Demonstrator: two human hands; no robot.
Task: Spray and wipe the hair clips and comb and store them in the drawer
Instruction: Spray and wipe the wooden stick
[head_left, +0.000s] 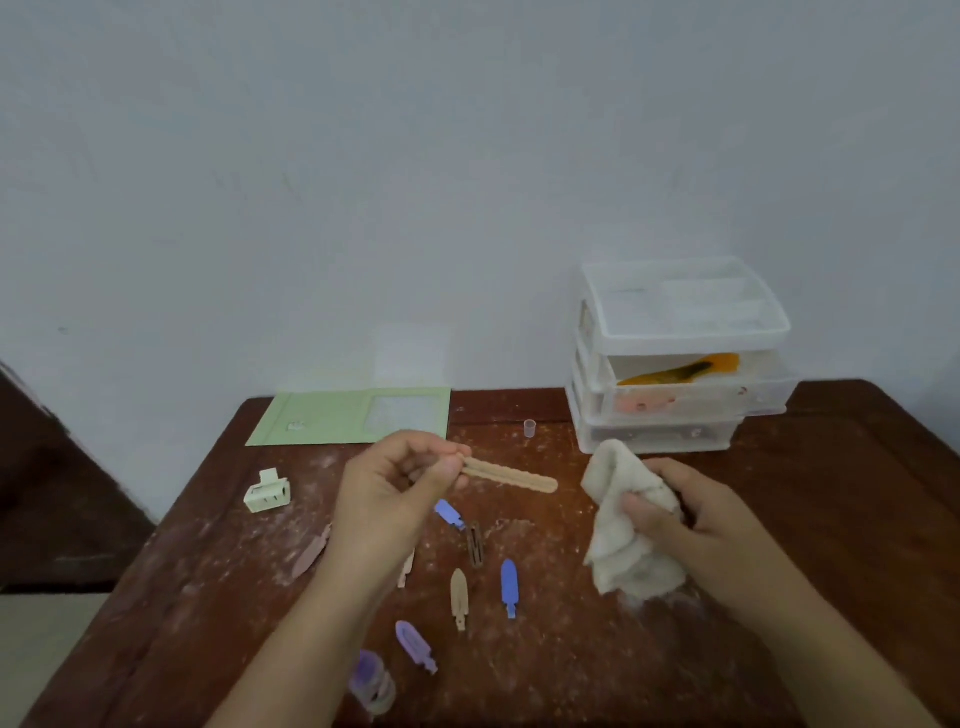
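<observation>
My left hand (400, 488) pinches one end of a long beige hair clip (511, 476) and holds it above the table, pointing right. My right hand (691, 525) grips a crumpled white cloth (626, 525), a short gap right of the clip's tip. Several clips lie on the wooden table (805, 519): two blue (450, 514) (509, 587), a beige one (460, 597), a brown one (475, 543), a lilac one (414, 645), a pink one (310, 557) and a cream claw clip (268, 492). The clear drawer unit (675, 358) stands at the back right, its middle drawer pulled out with an orange comb (680, 370) inside.
A green folder (322, 418) lies at the back of the table against the wall. A small clear cap (529, 428) stands left of the drawer unit. A lilac-topped small bottle (371, 680) sits near the front edge under my left forearm. The tabletop is dusty.
</observation>
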